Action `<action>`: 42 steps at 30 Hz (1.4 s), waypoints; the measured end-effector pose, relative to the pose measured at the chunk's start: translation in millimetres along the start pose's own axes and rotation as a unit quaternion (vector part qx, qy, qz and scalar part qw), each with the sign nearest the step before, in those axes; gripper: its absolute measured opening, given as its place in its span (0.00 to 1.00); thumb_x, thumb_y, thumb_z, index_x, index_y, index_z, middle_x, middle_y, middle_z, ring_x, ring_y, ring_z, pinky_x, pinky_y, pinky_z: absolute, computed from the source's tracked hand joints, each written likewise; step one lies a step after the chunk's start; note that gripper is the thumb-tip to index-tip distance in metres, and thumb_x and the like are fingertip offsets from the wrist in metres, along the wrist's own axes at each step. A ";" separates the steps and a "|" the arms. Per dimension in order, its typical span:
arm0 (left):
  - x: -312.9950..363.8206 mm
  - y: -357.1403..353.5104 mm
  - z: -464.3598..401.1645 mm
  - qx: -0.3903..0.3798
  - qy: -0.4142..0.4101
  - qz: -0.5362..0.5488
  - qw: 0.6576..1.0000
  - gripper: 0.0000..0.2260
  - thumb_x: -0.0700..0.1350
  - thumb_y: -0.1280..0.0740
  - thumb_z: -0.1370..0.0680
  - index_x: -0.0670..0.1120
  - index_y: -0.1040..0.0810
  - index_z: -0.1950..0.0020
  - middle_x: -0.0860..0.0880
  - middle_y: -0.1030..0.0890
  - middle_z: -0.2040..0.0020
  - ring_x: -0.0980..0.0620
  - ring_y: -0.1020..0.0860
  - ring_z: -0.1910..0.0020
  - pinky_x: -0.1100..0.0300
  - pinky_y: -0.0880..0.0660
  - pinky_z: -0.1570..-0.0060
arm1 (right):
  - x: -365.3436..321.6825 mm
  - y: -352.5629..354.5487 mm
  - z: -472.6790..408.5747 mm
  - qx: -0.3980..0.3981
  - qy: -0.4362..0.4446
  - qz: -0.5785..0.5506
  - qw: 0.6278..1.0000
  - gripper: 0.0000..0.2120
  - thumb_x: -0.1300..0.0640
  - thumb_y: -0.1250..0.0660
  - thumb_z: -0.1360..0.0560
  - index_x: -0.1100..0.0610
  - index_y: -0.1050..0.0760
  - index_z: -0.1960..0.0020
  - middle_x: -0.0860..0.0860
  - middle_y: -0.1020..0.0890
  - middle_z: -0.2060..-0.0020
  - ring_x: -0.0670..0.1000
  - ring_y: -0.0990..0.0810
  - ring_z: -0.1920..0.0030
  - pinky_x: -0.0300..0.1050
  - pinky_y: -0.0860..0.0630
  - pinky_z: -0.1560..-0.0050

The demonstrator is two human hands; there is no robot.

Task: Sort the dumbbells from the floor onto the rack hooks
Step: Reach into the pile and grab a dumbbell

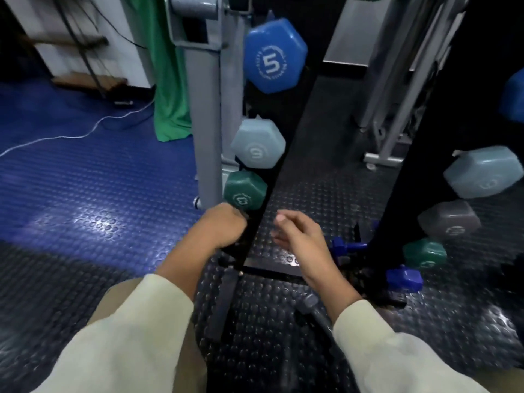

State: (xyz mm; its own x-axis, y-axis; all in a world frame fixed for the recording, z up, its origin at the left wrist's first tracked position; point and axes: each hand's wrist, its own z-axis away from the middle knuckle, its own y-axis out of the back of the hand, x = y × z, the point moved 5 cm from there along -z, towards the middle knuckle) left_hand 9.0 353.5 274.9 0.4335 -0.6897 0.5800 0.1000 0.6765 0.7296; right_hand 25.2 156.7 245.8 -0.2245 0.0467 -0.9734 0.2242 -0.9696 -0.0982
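We are fisting left hand (219, 226) just below green dumbbell (245, 190) on rack (263, 222); grip contents hidden. Right hand (297, 236) hanging half-curled, holding nothing. Risking 1 dumbbell slipping off hook.

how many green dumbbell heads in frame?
2. One green head low on the rack's left side, just above the left hand; the other green head low right. More may be hidden.

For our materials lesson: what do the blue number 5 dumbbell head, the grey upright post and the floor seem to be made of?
Blue dumbbell head: probably a smooth vinyl or neoprene coating over metal, shown by its soft sheen and printed 5. Grey upright post: looks like painted steel, with an even satin grey surface. Floor: seemingly rubber matting, with raised round studs that catch the light.
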 end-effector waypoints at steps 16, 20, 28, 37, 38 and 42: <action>44.3 66.6 -127.8 0.008 -0.162 0.375 0.913 0.38 0.80 0.38 0.30 0.59 0.22 0.28 0.51 0.20 0.30 0.49 0.24 0.29 0.40 0.31 0.26 | -53.1 -98.4 -5.2 0.231 0.061 0.118 0.964 0.34 0.33 0.23 0.30 0.49 0.40 0.41 0.48 0.32 0.40 0.50 0.22 0.44 0.55 0.18 0.44; 52.1 54.0 -133.6 -0.054 -0.162 0.394 0.903 0.39 0.78 0.44 0.26 0.56 0.29 0.22 0.49 0.24 0.25 0.48 0.27 0.26 0.44 0.32 0.25 | -43.8 -96.5 -7.8 0.242 0.054 0.086 0.965 0.35 0.32 0.20 0.34 0.46 0.38 0.43 0.47 0.28 0.41 0.47 0.20 0.45 0.48 0.18 0.47; 55.4 51.2 -145.4 -0.042 -0.093 0.517 0.850 0.14 0.59 0.38 0.16 0.48 0.23 0.45 0.47 0.17 0.54 0.47 0.18 0.56 0.54 0.23 0.57 | -37.5 -99.3 -4.0 0.269 0.050 -0.026 0.961 0.30 0.39 0.15 0.36 0.46 0.31 0.46 0.48 0.18 0.48 0.46 0.13 0.53 0.49 0.15 0.51; 59.1 62.9 -142.4 0.003 -0.115 0.582 0.805 0.12 0.52 0.32 0.17 0.43 0.24 0.43 0.47 0.17 0.57 0.49 0.19 0.59 0.55 0.23 0.59 | -39.5 -114.7 -2.4 0.296 0.107 -0.008 0.949 0.30 0.37 0.17 0.36 0.44 0.31 0.45 0.50 0.20 0.44 0.48 0.16 0.48 0.49 0.15 0.50; 58.5 67.5 -139.7 0.010 -0.121 0.581 0.805 0.10 0.50 0.32 0.16 0.44 0.24 0.42 0.48 0.16 0.59 0.51 0.18 0.61 0.56 0.23 0.61 | -37.9 -115.4 -2.9 0.291 0.104 -0.035 0.950 0.30 0.37 0.16 0.36 0.44 0.30 0.45 0.50 0.19 0.44 0.48 0.15 0.48 0.50 0.15 0.49; 48.3 100.7 -130.4 0.088 -0.139 0.537 0.827 0.06 0.47 0.29 0.18 0.46 0.20 0.46 0.49 0.15 0.59 0.54 0.18 0.65 0.60 0.23 0.66 | -34.7 -133.2 -6.9 0.229 0.064 -0.163 0.958 0.31 0.40 0.16 0.36 0.49 0.27 0.42 0.51 0.14 0.47 0.50 0.12 0.49 0.55 0.15 0.46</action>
State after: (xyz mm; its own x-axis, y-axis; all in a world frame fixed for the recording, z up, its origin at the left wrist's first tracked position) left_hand 156.8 422.0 329.1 -0.0384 0.2359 0.9710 -0.3517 0.9063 -0.2341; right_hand 9.7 285.8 291.3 -0.0869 0.3646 -0.9271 -0.2847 -0.9009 -0.3276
